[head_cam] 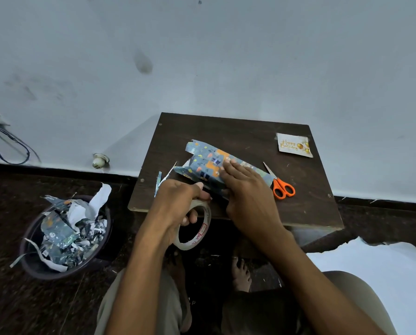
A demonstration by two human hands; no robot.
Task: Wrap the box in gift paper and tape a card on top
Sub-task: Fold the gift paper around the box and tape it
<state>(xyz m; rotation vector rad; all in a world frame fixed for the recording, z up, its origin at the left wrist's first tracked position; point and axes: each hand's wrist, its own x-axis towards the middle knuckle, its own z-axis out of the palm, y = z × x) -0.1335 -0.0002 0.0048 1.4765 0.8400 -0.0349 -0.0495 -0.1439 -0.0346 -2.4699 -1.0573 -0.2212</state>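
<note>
A box wrapped in blue patterned gift paper [207,163] lies on a small dark wooden table [306,209], its left end flaps standing loose. My right hand [245,192] lies flat on the box with straight fingers pressing the paper down. My left hand [178,204] grips a roll of clear tape [197,226] at the table's near edge, close to the box's near side. A white "Happy Birthday" card [294,145] rests at the table's far right corner.
Orange-handled scissors [280,184] lie right of the box. A thin paper offcut [159,181] sits at the table's left edge. On the floor to the left stands a dark bin [33,259] full of paper scraps. White sheet [376,259] lies at right. A wall is behind.
</note>
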